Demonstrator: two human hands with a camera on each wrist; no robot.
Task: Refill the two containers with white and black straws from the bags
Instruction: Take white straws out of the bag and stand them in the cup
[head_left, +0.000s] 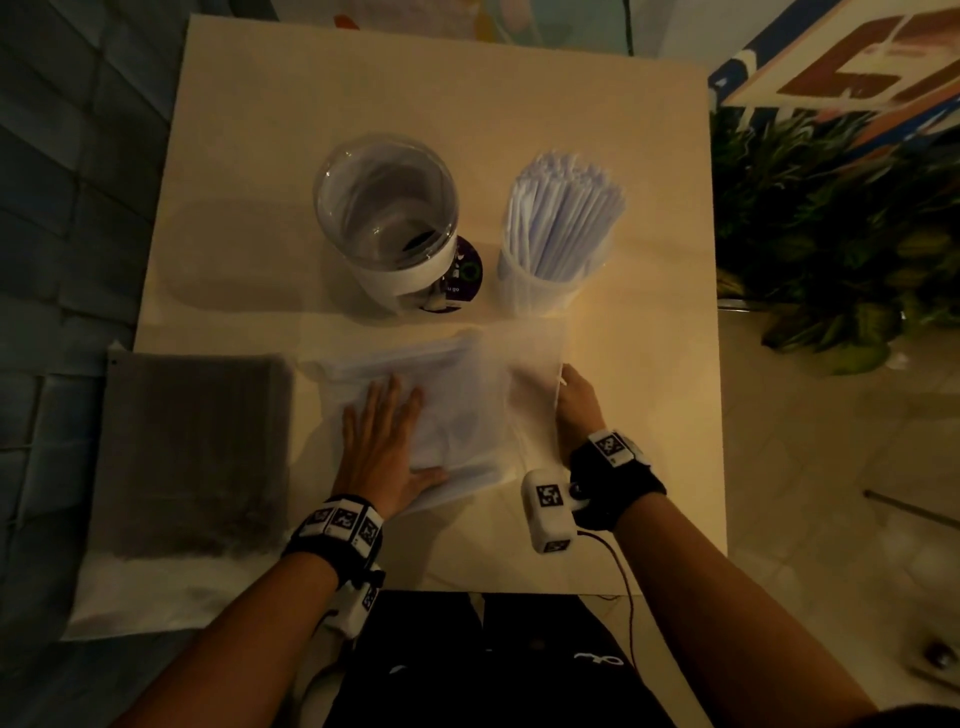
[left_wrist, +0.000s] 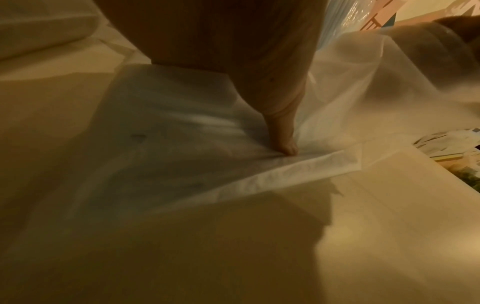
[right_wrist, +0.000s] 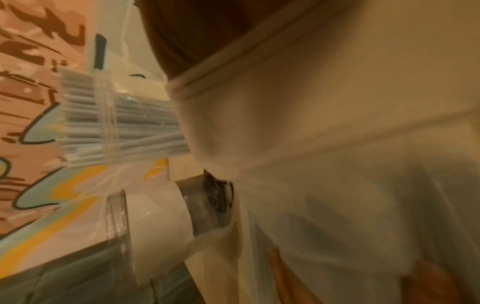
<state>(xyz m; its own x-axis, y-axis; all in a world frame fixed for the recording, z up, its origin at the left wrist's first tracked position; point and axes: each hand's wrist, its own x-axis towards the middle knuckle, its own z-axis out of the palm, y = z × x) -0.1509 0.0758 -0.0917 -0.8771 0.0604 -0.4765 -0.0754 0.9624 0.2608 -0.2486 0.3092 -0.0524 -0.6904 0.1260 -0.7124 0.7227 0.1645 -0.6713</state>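
Pressing: the left hand (head_left: 387, 447) is laid flat, fingers straight and spread, on the translucent bag (head_left: 441, 410) of white straws, which lies on the table (head_left: 623, 467) near its front edge.
Thumb: in the left wrist view the left thumb tip (left_wrist: 287, 148) is seen pushed down onto the plastic (left_wrist: 182, 164), which is creased beside it.
Right hand: the right hand (head_left: 576, 400) is closed on the open right edge of the bag, a fold of plastic being held between thumb and fingers; the film (right_wrist: 337, 144) is draped across most of the right wrist view.
Hands: the 2 hands are kept apart, 1 at each side of the bag.
White straws: a full bundle (head_left: 563, 202) is stood upright in the clear cup (head_left: 540, 291) at the back right; how many remain in the bag cannot be told through the blur.
Second container: the clear jar (head_left: 387, 218) with a white band stands just left of the cup, on a dark round disc (head_left: 462, 280); no straws are seen in it.
Black straws: a dark flat bag (head_left: 192, 452) is lain at the table's left front corner, just left of the translucent bag and overhanging the edge.
Surroundings: green foliage (head_left: 831, 234) is seen beyond the right side of the table.
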